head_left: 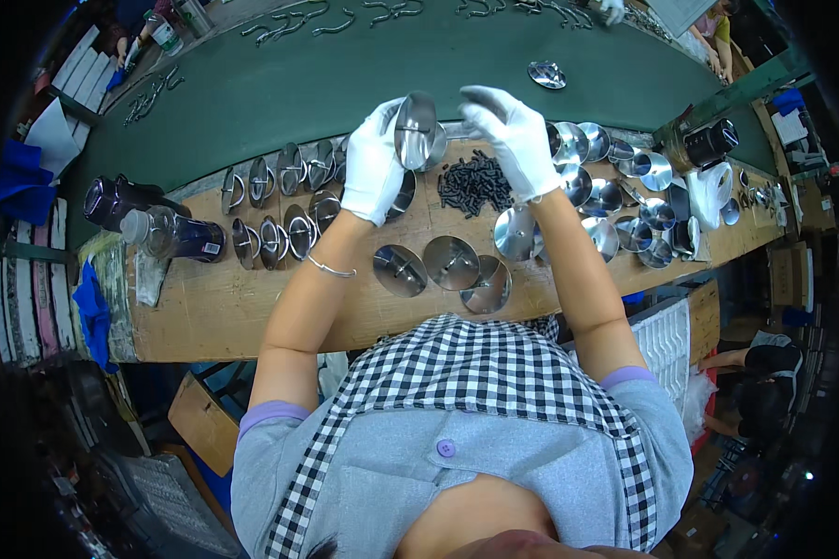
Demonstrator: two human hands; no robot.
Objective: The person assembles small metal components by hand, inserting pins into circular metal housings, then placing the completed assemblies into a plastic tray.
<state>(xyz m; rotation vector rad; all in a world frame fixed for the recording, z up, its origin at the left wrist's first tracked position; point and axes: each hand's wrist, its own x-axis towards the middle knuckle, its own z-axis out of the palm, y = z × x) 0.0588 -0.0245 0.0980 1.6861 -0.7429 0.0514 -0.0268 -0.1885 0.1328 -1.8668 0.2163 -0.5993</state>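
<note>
My left hand (373,168), in a white glove, grips a shiny round metal lid (416,126) that stands on edge with a curved metal handle on its face. To the right, my white-gloved right hand (515,140) is raised with its fingers apart and bent toward the lid, nothing visible in them. Between the hands on the board lies a pile of small black pieces (475,184); their exact kind is too small to tell. Nearest to me on the board lie 3 metal discs, among them a flat disc (451,263) with a short dark stem on the one beside it.
Lids with handles (300,231) stand in rows at left; many shiny discs (604,197) crowd the right. A clear bottle (172,233) and a dark flask (711,142) flank the board. Beyond runs a green belt (364,74) with metal handles and one lid (546,74). Other people work nearby.
</note>
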